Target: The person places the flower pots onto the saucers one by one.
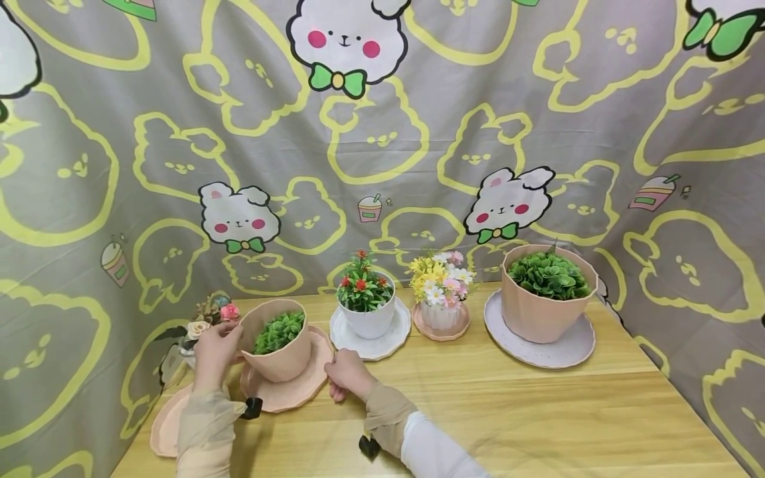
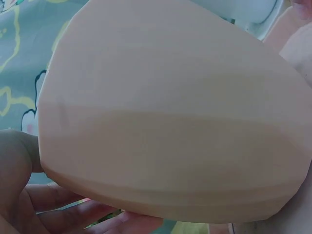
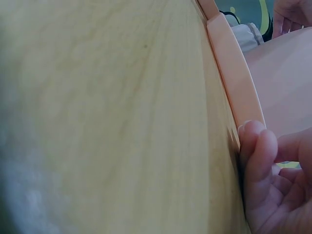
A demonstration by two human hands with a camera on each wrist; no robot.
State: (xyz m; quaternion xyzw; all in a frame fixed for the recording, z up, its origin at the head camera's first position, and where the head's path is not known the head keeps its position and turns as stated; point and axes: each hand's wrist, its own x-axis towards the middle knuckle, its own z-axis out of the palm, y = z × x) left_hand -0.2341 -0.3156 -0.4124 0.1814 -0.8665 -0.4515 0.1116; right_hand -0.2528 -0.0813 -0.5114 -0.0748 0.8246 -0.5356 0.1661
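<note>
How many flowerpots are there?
5, left to right: a partly hidden white pot beside the left hand, the peach pot that hand holds, a red-flowered white pot, a small white pot, and a large peach pot.

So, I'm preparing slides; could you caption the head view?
The left hand grips a pot of greenery, the right hand pinches the saucer under it, with a white flowerpot nearby.

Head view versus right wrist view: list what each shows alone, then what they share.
Only the head view shows the red-flowered pot, the mixed-flower pot and the large leafy pot.
Only the right wrist view gives a close-up of the right hand touching a peach saucer.
Both show that hand and saucer, the left hand, wooden table and patterned cloth.
</note>
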